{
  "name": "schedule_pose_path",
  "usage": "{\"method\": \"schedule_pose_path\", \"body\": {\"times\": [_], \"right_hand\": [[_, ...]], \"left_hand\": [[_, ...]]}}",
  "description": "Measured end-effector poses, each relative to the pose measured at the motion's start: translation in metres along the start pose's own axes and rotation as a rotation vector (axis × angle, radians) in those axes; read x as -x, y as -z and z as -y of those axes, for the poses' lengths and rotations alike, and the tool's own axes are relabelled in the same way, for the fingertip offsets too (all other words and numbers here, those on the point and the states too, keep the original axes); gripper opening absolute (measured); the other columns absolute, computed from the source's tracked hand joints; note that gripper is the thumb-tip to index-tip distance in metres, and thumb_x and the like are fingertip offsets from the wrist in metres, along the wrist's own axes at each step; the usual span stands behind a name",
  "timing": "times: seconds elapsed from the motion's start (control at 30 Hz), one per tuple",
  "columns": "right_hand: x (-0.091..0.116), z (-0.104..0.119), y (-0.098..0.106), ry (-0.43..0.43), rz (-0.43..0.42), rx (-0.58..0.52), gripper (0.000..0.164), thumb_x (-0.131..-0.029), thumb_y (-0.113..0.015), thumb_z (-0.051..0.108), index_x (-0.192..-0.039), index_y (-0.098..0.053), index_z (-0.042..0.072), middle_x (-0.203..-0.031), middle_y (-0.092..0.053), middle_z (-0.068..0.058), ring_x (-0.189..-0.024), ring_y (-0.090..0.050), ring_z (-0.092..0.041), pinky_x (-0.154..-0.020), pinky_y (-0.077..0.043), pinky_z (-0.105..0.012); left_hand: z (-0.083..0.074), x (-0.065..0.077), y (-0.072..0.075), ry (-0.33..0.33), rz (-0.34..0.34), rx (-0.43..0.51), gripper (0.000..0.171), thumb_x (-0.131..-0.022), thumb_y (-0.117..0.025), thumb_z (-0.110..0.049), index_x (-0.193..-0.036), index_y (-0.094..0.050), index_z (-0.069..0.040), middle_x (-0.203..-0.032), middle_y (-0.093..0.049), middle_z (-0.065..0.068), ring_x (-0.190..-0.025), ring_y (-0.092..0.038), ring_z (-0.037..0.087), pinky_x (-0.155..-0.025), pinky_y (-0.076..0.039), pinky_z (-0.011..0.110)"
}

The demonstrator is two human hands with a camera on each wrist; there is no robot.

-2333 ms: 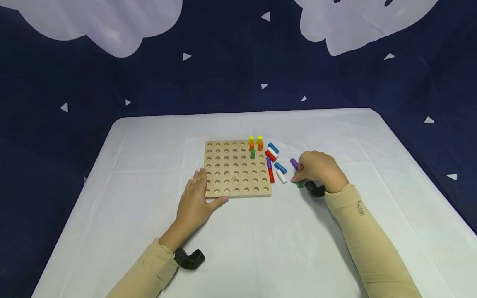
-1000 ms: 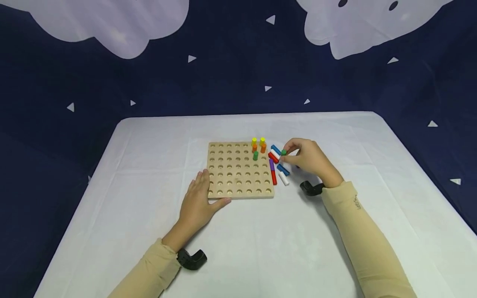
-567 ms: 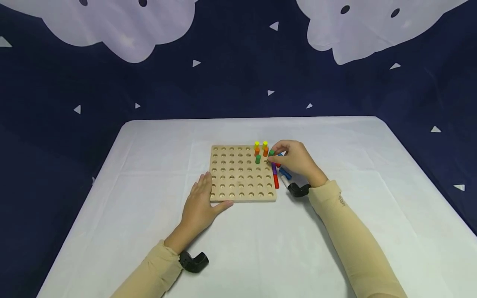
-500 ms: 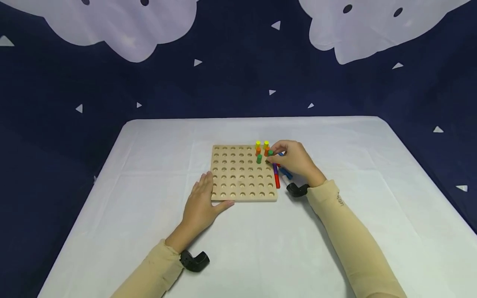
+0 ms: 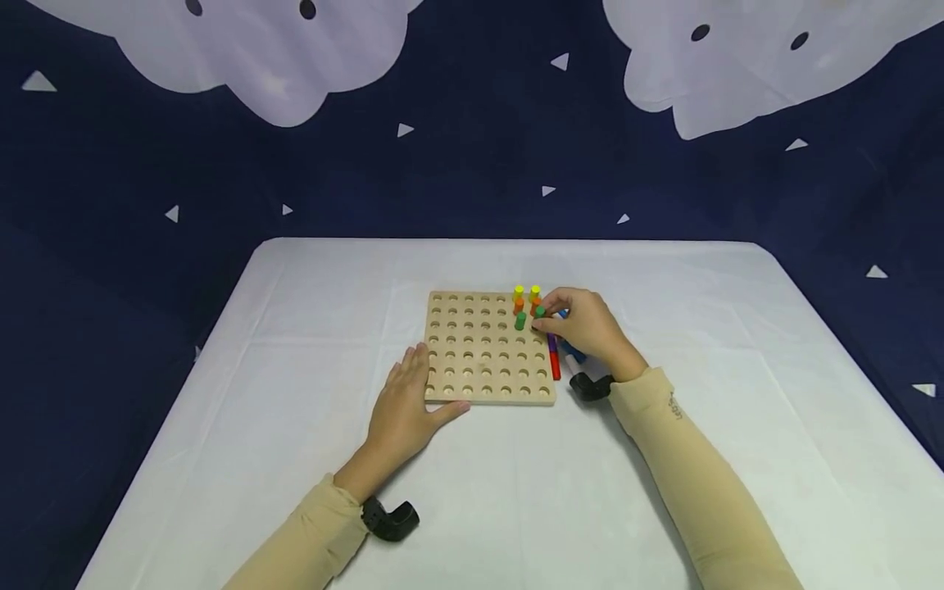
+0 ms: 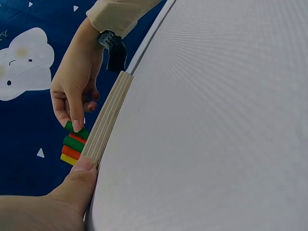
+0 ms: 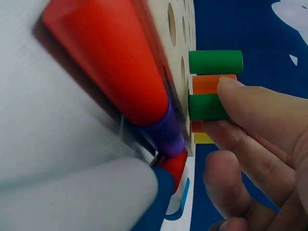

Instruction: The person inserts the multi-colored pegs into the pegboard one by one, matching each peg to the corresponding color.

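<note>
Your right hand (image 5: 587, 324): pinching green peg (image 7: 207, 107) against pegboard (image 5: 477, 365).
Your left hand (image 5: 401, 414): fingers extended, thumb spread, touching pegboard edges.

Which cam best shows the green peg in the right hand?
Right wrist: the green peg is large, its end at the pegboard. Head shows it tiny; left wrist, small; the right hand partly covers it in all three.

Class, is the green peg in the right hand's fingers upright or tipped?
Upright: in the right wrist view, the pinched green peg stands square to the board, parallel to the other green peg. Its depth cannot be told.
</note>
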State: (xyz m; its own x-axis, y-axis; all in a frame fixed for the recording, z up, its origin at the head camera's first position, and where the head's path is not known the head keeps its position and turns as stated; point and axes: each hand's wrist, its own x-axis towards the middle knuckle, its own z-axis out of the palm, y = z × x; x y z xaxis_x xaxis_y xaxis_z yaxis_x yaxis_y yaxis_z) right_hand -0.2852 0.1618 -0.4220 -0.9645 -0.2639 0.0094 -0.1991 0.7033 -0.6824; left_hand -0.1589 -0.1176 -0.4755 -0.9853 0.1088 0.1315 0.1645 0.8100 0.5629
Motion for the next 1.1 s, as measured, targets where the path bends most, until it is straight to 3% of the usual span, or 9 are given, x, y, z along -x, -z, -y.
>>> {"method": "schedule_pose_path", "body": {"times": [0.23, 0.47, 0.6, 0.7, 0.9, 1.1], "right_hand": [[-0.002, -0.004, 0.001, 0.015, 0.02, 0.02, 0.022, -0.085, -0.08, 0.027, -0.1, -0.071, 0.014, -0.1, -0.072, -0.004, -0.087, -0.063, -0.021, -0.072, -0.05, -0.032], [-0.002, -0.005, 0.003, 0.019, 0.035, 0.081, 0.024, -0.086, -0.079, 0.03, -0.105, -0.073, 0.016, -0.104, -0.073, -0.002, -0.082, -0.061, -0.02, -0.071, -0.049, -0.032], [0.004, -0.003, 0.019, -0.043, 0.041, 0.131, 0.031, -0.091, -0.072, 0.034, -0.116, -0.071, 0.016, -0.111, -0.072, -0.004, -0.078, -0.06, -0.022, -0.067, -0.049, -0.033], [0.011, -0.007, 0.036, -0.087, 0.039, 0.211, 0.036, -0.093, -0.069, 0.036, -0.121, -0.069, 0.012, -0.113, -0.071, -0.008, -0.083, -0.061, -0.024, -0.072, -0.05, -0.039], [0.022, -0.022, 0.054, -0.211, 0.046, 0.385, 0.043, -0.09, -0.071, 0.04, -0.118, -0.069, 0.007, -0.106, -0.071, -0.012, -0.093, -0.062, -0.03, -0.077, -0.049, -0.046], [0.025, -0.032, 0.056, -0.264, 0.124, 0.428, 0.045, -0.086, -0.074, 0.043, -0.11, -0.071, 0.006, -0.109, -0.071, -0.014, -0.095, -0.061, -0.031, -0.075, -0.049, -0.043]], "left_hand": [[0.002, -0.003, 0.001, -0.005, 0.004, -0.006, 0.113, -0.081, -0.073, -0.061, -0.155, -0.021, 0.006, -0.162, -0.023, 0.021, -0.153, -0.019, 0.033, -0.126, -0.017, 0.05], [0.001, -0.003, 0.001, 0.003, 0.019, -0.001, 0.112, -0.081, -0.072, -0.061, -0.155, -0.02, 0.006, -0.162, -0.023, 0.02, -0.153, -0.018, 0.031, -0.126, -0.015, 0.048], [0.002, -0.003, -0.001, 0.01, 0.027, 0.001, 0.112, -0.081, -0.071, -0.062, -0.155, -0.019, 0.005, -0.163, -0.022, 0.019, -0.154, -0.017, 0.031, -0.126, -0.015, 0.048], [0.002, -0.004, -0.001, 0.01, 0.03, 0.003, 0.113, -0.081, -0.071, -0.062, -0.156, -0.019, 0.005, -0.163, -0.021, 0.019, -0.154, -0.016, 0.031, -0.126, -0.014, 0.048], [0.003, -0.004, -0.001, 0.011, 0.031, -0.002, 0.113, -0.081, -0.071, -0.062, -0.156, -0.018, 0.004, -0.163, -0.02, 0.019, -0.154, -0.016, 0.031, -0.127, -0.013, 0.048], [0.003, -0.005, -0.002, 0.003, 0.03, 0.002, 0.114, -0.081, -0.071, -0.063, -0.156, -0.018, 0.005, -0.163, -0.02, 0.019, -0.154, -0.016, 0.032, -0.127, -0.013, 0.048]]}}
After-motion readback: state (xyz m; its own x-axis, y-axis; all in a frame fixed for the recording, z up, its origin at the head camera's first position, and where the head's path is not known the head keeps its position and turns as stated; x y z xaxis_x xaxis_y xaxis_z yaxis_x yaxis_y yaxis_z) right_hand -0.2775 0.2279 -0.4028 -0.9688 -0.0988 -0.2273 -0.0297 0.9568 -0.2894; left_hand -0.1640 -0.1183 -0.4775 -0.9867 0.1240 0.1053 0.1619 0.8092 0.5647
